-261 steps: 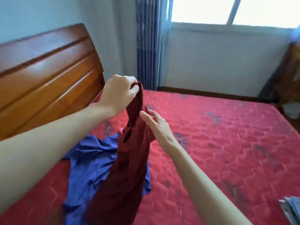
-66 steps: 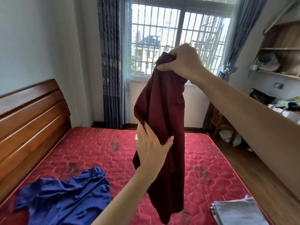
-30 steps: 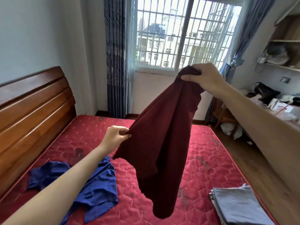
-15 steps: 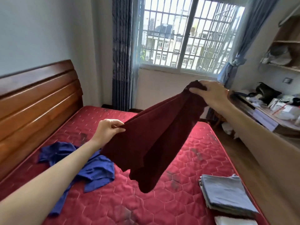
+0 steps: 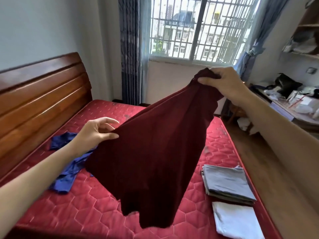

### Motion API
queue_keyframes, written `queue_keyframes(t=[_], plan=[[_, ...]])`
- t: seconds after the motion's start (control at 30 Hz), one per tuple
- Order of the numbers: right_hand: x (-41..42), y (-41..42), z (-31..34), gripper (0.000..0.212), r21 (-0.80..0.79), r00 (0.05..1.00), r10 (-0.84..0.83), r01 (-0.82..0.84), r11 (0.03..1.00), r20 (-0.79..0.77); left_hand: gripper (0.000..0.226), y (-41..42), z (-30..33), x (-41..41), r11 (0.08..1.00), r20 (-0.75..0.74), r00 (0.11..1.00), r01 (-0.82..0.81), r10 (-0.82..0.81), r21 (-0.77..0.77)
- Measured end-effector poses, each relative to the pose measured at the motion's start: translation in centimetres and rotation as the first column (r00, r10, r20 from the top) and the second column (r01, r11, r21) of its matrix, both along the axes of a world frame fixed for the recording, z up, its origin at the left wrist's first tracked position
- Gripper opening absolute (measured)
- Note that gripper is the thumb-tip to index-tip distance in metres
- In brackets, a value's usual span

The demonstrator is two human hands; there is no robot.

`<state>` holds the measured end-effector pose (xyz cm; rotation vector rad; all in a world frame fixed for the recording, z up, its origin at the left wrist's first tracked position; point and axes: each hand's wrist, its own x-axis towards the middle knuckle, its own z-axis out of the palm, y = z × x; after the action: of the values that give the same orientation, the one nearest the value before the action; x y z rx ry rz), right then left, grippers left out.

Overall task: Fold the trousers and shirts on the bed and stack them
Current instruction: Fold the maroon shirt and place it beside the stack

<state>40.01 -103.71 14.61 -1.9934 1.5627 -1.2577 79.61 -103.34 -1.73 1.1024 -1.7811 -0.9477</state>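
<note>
A dark red garment hangs spread in the air above the red quilted mattress. My right hand grips its upper corner, bunched, high on the right. My left hand pinches its left edge between thumb and fingers, lower on the left. A crumpled blue garment lies on the mattress below my left forearm, partly hidden by the red cloth. A folded grey stack lies at the mattress's right edge, with a folded pale piece in front of it.
A wooden headboard runs along the left. A barred window with curtains is behind the bed. A cluttered desk and shelves stand at the right, beside a strip of wooden floor.
My right hand has come down and my hands have drawn apart, spreading the red garment wider and closer to the mattress. The view has tilted down, showing the pale folded piece.
</note>
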Motion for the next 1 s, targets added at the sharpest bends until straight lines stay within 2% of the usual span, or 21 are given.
queue_keyframes(t=[0.1, 0.2, 0.33, 0.47, 0.6, 0.7, 0.87, 0.97, 1.0], plan=[[-1.5, -2.7, -2.9, 0.024, 0.112, 0.999, 0.039, -0.039, 0.993, -0.003, 0.036, -0.9, -2.7, -1.6, 0.996, 0.004, 0.999, 0.033, -0.033, 0.08], [-2.9, -7.0, -9.8, 0.023, 0.284, 0.996, 0.07, -0.051, 0.958, -0.057, 0.028, -2.8, -9.3, -3.5, 0.981, 0.027, 0.999, 0.012, -0.017, 0.193], [-4.7, -13.7, -24.3, 0.037, 0.514, 0.974, 0.116, 0.0, 0.858, -0.193, 0.024, -7.1, -22.4, -6.0, 0.929, 0.167, 0.986, -0.052, -0.011, 0.367], [-6.1, -22.0, -40.2, 0.032, 0.647, 0.949, 0.179, 0.033, 0.762, -0.259, 0.021, -13.6, -36.5, -8.0, 0.864, 0.287, 0.958, -0.119, -0.03, 0.489], [-7.4, -31.5, -53.6, 0.036, 0.704, 0.922, 0.243, 0.043, 0.709, -0.301, 0.021, -22.1, -48.0, -9.0, 0.813, 0.365, 0.93, -0.182, -0.04, 0.553], [-7.7, -38.5, -60.1, 0.037, 0.716, 0.906, 0.274, 0.044, 0.697, -0.323, 0.018, -28.8, -53.4, -9.3, 0.789, 0.388, 0.919, -0.182, -0.077, 0.587], [-8.0, -49.8, -65.2, 0.033, 0.674, 0.909, 0.185, 0.129, 0.728, -0.374, 0.018, -40.1, -57.7, -9.2, 0.786, 0.383, 0.92, -0.174, -0.086, 0.594], [-7.4, -56.1, -66.5, 0.021, 0.588, 0.911, 0.044, 0.227, 0.776, -0.41, 0.016, -46.3, -58.9, -9.5, 0.821, 0.401, 0.916, -0.203, -0.033, 0.533], [-7.1, -57.8, -67.0, 0.032, 0.57, 0.917, -0.014, 0.26, 0.779, -0.399, 0.017, -48.0, -59.3, -9.8, 0.84, 0.44, 0.898, -0.233, -0.008, 0.49]])
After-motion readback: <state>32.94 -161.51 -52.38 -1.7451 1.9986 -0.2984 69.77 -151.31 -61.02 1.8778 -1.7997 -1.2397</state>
